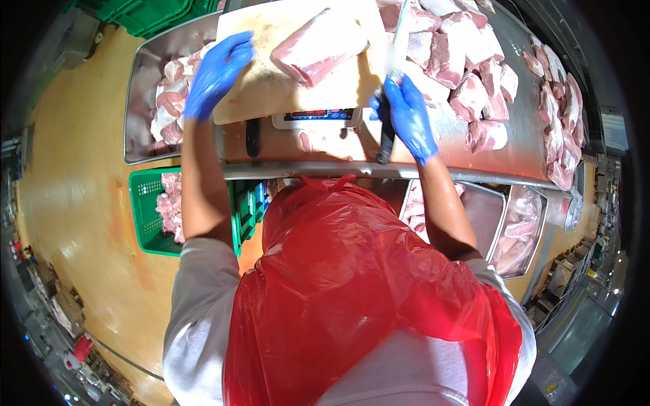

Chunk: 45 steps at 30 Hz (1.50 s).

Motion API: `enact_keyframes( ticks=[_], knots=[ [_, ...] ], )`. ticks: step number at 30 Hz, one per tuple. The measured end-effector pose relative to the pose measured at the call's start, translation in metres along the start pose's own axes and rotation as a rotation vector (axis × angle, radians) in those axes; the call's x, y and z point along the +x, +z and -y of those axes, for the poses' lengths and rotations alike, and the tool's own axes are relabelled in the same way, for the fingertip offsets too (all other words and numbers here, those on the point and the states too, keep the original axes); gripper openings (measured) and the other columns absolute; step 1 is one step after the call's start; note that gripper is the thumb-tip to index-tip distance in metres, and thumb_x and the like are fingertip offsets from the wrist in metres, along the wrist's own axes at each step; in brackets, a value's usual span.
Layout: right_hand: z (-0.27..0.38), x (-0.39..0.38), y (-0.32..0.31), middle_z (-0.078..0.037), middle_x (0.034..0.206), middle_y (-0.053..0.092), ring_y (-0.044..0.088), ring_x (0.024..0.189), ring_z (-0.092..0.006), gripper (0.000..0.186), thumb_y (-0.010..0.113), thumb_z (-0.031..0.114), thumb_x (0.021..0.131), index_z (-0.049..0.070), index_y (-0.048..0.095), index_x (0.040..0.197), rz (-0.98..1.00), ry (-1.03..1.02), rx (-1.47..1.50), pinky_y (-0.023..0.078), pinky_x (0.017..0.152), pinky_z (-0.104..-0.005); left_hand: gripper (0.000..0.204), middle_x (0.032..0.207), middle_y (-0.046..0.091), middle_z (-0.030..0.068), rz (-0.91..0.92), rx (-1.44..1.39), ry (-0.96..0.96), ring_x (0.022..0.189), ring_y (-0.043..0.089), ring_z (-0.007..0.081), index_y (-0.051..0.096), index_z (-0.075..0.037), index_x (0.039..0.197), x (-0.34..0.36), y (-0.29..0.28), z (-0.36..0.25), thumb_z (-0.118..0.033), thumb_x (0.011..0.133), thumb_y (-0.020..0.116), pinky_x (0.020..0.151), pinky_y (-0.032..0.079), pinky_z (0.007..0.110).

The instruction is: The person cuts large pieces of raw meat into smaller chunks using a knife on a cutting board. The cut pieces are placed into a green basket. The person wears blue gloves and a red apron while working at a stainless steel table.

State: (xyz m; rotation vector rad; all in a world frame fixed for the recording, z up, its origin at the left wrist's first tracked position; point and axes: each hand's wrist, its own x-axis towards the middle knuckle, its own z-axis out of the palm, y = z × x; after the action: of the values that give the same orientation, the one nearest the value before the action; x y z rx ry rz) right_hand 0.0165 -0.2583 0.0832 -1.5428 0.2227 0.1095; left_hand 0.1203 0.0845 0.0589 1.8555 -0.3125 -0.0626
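A large piece of raw meat point(318, 46) lies on the pale cutting board point(254, 95). My left hand point(220, 76), in a blue glove, is at the board's left edge with its fingers stretched toward the meat but apart from it. Nothing shows in it. My right hand point(404, 111), also gloved in blue, grips the black handle of a knife point(399, 40) to the right of the board. The blade points away from me. Part of a scale point(318, 118) with a lit display shows from under the board's near edge.
Many meat pieces point(467, 61) lie on the metal table point(521, 145) at right. At left, a steel tub point(140, 101) and a green crate point(142, 216) hold meat. A second black handle point(252, 139) lies near the board. Meat-filled trays point(518, 230) stand below the table edge.
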Motion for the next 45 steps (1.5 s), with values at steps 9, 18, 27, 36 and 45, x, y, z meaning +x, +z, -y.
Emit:
enact_keyframes(
  ticks=[9, 18, 27, 36, 45],
  knots=[
    [-0.014, 0.123, 0.008, -0.006, 0.088, 0.064, 0.058, 0.080, -0.0139, 0.032, 0.050, 0.027, 0.102, -0.003, 0.061, 0.102, 0.102, -0.149, -0.072, 0.049, 0.081, -0.0315, 0.019, 0.092, 0.063, 0.0086, -0.422, 0.092, 0.146, 0.087, 0.061, 0.0168, 0.063, 0.000, 0.102, -0.010, 0.143, -0.005, -0.017, 0.093, 0.061, 0.079, 0.050, 0.033],
    [0.079, 0.089, 0.022, -0.023, 0.083, 0.066, 0.065, 0.073, -0.0386, 0.034, 0.053, 0.033, 0.100, -0.001, 0.057, 0.100, 0.108, -0.317, -0.425, 0.051, 0.069, -0.0431, 0.026, 0.089, 0.067, 0.0118, -0.617, 0.290, 0.102, 0.078, 0.066, 0.0202, 0.065, -0.002, 0.110, -0.075, 0.135, -0.033, -0.008, 0.085, 0.068, 0.071, 0.053, 0.036],
    [-0.007, 0.047, 0.125, -0.031, 0.073, 0.062, 0.064, 0.072, -0.0466, 0.020, 0.049, 0.008, 0.091, -0.009, 0.046, 0.101, 0.350, -0.586, -1.008, 0.052, 0.066, -0.0535, 0.016, 0.068, 0.069, 0.0074, -0.552, 0.124, -0.046, 0.065, 0.067, 0.0141, 0.070, -0.001, 0.079, -0.029, 0.087, 0.006, -0.017, 0.083, 0.072, 0.064, 0.053, 0.030],
    [-0.017, -0.020, 0.063, -0.027, 0.081, 0.066, 0.068, 0.074, -0.0428, 0.024, 0.050, 0.011, 0.093, -0.007, 0.046, 0.109, 0.484, -0.354, -1.468, 0.055, 0.064, -0.0510, 0.010, 0.063, 0.061, 0.0126, -0.645, 0.069, 0.055, 0.057, 0.062, 0.0281, 0.067, -0.004, 0.080, -0.049, 0.091, 0.023, -0.011, 0.082, 0.074, 0.056, 0.048, 0.036],
    [0.034, -0.037, 0.049, -0.027, 0.079, 0.065, 0.066, 0.071, -0.0422, 0.032, 0.055, 0.014, 0.090, -0.009, 0.048, 0.111, 0.491, -0.455, -1.412, 0.053, 0.064, -0.0510, 0.020, 0.070, 0.062, 0.0161, -0.530, 0.219, -0.086, 0.066, 0.062, 0.0342, 0.065, -0.001, 0.081, -0.024, 0.097, -0.010, -0.016, 0.075, 0.077, 0.065, 0.050, 0.039]
  ],
)
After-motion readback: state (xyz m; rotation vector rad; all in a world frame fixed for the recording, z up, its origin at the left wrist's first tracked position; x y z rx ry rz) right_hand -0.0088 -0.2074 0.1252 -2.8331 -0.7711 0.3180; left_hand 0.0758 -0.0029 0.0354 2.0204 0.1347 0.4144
